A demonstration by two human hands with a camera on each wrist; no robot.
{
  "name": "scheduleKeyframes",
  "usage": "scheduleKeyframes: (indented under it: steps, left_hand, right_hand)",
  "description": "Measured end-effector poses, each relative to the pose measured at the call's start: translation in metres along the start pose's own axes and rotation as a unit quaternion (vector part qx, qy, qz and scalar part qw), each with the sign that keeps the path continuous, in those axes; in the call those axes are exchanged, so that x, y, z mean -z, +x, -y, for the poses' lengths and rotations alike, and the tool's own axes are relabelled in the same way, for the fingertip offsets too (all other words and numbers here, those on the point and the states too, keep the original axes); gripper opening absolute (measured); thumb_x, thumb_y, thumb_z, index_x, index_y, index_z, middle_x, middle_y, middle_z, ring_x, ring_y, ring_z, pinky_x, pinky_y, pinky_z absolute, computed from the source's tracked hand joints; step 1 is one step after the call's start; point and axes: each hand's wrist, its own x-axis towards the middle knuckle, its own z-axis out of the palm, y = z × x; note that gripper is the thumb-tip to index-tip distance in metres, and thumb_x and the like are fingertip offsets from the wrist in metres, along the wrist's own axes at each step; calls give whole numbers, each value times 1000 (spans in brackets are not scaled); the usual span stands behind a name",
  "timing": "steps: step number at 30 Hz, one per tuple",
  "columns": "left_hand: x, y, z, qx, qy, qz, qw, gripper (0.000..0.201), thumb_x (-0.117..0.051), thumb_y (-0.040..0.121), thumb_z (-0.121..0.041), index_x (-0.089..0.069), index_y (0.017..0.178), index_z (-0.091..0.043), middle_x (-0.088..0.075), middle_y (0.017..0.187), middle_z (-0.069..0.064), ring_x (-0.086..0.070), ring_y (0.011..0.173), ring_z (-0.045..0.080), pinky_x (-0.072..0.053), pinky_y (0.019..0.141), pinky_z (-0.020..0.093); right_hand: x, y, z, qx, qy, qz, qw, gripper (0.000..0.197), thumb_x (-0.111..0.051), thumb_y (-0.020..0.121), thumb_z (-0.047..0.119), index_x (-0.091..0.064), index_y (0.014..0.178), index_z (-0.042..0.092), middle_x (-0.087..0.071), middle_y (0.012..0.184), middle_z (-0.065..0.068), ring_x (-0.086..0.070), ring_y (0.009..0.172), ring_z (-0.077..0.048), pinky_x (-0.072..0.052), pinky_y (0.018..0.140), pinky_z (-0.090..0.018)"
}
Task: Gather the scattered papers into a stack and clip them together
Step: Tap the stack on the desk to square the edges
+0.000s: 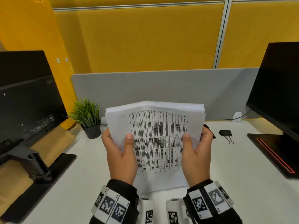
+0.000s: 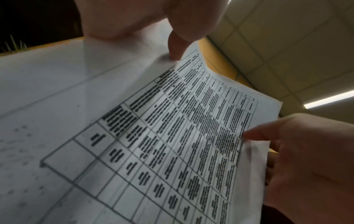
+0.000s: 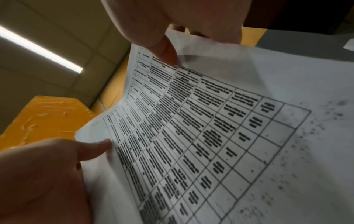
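Note:
A stack of white papers with a printed table on the top sheet stands upright on its lower edge on the white desk. My left hand grips its left side, thumb on the front sheet and fingers behind. My right hand grips the right side the same way. The same printed sheet fills the left wrist view under my left thumb. It also fills the right wrist view as the sheet under my right thumb. A black binder clip lies on the desk to the right of the stack. Another dark object shows partly behind my right hand.
A dark monitor on a stand stands at the left. Another monitor with a black base is at the right. A small potted plant sits left of the papers. A grey divider closes the desk's back edge.

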Motion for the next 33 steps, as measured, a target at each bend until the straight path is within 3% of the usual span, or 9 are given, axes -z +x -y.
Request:
scheduleKeyframes:
  steps: [3, 7, 11, 16, 19, 25, 27, 30, 33]
  left_hand:
    - [-3, -5, 1, 19, -1, 3, 1000, 39, -53, 92, -12, -32, 110, -40, -56, 110, -9, -57, 99, 0, -48, 79, 18]
    - [-4, -2, -3, 5, 17, 5, 1000, 20, -53, 92, -16, -44, 105, -29, -59, 101, -12, -57, 94, -2, -45, 73, 10]
    - [4, -4, 3, 41, 11, 15, 999, 27, -58, 88, -26, -45, 112, -24, -61, 112, -3, -59, 104, 10, -50, 88, 32]
    - [9, -7, 3, 62, -16, 49, 997, 20, -54, 85, -34, -52, 105, -36, -66, 108, -14, -64, 98, -2, -50, 82, 20]
    - [8, -8, 3, 60, -11, 38, 997, 29, -55, 79, -40, -50, 107, -34, -65, 111, -9, -62, 105, 7, -49, 89, 30]
    - [12, -1, 3, 90, 59, 72, 992, 34, -60, 88, -20, -45, 117, -24, -58, 111, -11, -56, 115, 22, -45, 95, 36]
    - [18, 6, -11, 34, 179, 24, 983, 69, -73, 77, -26, -33, 131, -15, -45, 126, 0, -40, 127, 31, -35, 103, 43]
    - [27, 18, -54, -193, 319, 4, 928, 107, -77, 62, -51, -19, 143, -11, -21, 150, 14, -17, 139, 33, -13, 114, 42]
    - [27, 36, -91, -280, 385, 196, 857, 83, -61, 63, -59, -34, 137, -30, -34, 148, 2, -26, 140, 25, -18, 113, 36]
  right_hand:
    - [-3, -6, -2, -11, -4, 8, 1000, 27, -49, 95, 8, -37, 114, 22, -54, 102, 17, -56, 90, 3, -45, 58, -2]
    - [-3, -3, 0, 2, -16, -7, 1000, 23, -49, 95, 10, -41, 114, 22, -58, 105, 6, -57, 96, -2, -46, 60, -2]
    - [1, -7, -5, -35, -6, 3, 999, 27, -51, 94, 11, -40, 114, 26, -59, 109, 8, -57, 99, -3, -48, 62, -3]
    - [6, -5, -2, -54, 9, 16, 998, 21, -48, 96, 12, -45, 114, 22, -60, 103, 13, -57, 88, 3, -44, 54, -1]
    - [8, -7, -2, -53, 2, 15, 998, 23, -49, 95, 11, -44, 114, 23, -60, 103, 14, -57, 90, 2, -44, 55, -1]
    - [15, -4, 1, -70, -12, 37, 997, 24, -50, 94, 8, -46, 112, 24, -61, 102, 13, -59, 86, 4, -43, 52, 0]
    - [19, -2, 9, -39, -41, 59, 997, 21, -50, 95, 8, -45, 110, 21, -61, 100, 13, -61, 80, 6, -42, 52, 0]
    - [19, -2, 18, 67, -134, 81, 985, 17, -50, 95, 14, -45, 99, 29, -61, 96, 7, -62, 77, 1, -44, 56, -9]
    - [13, -6, 25, 196, -235, 112, 945, 13, -45, 91, 29, -39, 90, 40, -53, 90, 15, -52, 84, -7, -41, 69, -27]
